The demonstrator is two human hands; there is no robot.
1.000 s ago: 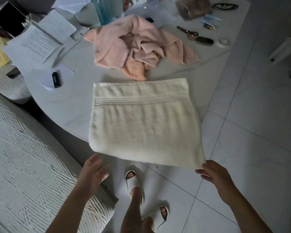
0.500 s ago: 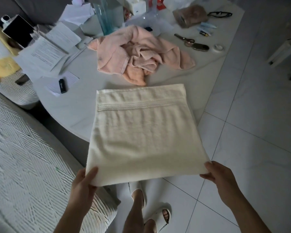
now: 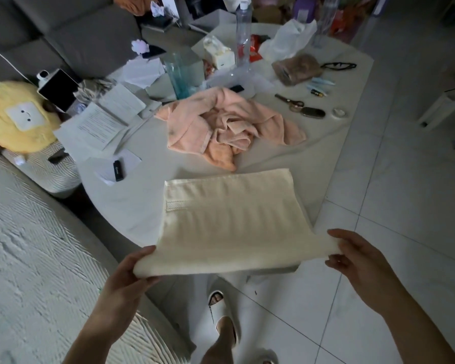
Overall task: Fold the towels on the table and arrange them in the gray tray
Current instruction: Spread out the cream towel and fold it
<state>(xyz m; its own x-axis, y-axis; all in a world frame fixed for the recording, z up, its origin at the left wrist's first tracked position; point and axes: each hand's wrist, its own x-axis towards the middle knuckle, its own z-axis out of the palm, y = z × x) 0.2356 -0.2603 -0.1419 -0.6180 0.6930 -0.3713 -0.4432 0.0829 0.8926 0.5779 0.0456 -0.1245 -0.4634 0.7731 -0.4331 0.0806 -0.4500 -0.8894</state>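
Towels first: the cream towel (image 3: pixel 229 224) is the one in play, already folded into a flat rectangle, its far end lying on the white table (image 3: pixel 132 206) and its near end lifted off the table edge toward the person.

Going left to right: the left hand (image 3: pixel 130 274) pinches the near left corner, thumb on top and fingers curled underneath. The near edge runs crosswise between the two hands, more or less taut. The right hand (image 3: pixel 352 256) has the near right corner, thumb above and fingers below, so both are clamped on cloth, neither is free.

What the next fold turns on, I'd say: the towel stretches straight away from the fingers, long axis running from the person out across the table, with the woven band up near the far left. Both hands sit about level on the near edge, neither clearly closer, so carrying that edge forward over the far end looks like the natural move.

Further back on the table the peach towel (image 3: pixel 229 127) sits in a crumpled heap, apart from the cream one, not folded at all. I can't pick out a gray tray for sure in all that clutter, so I'm not going to guess where it is.
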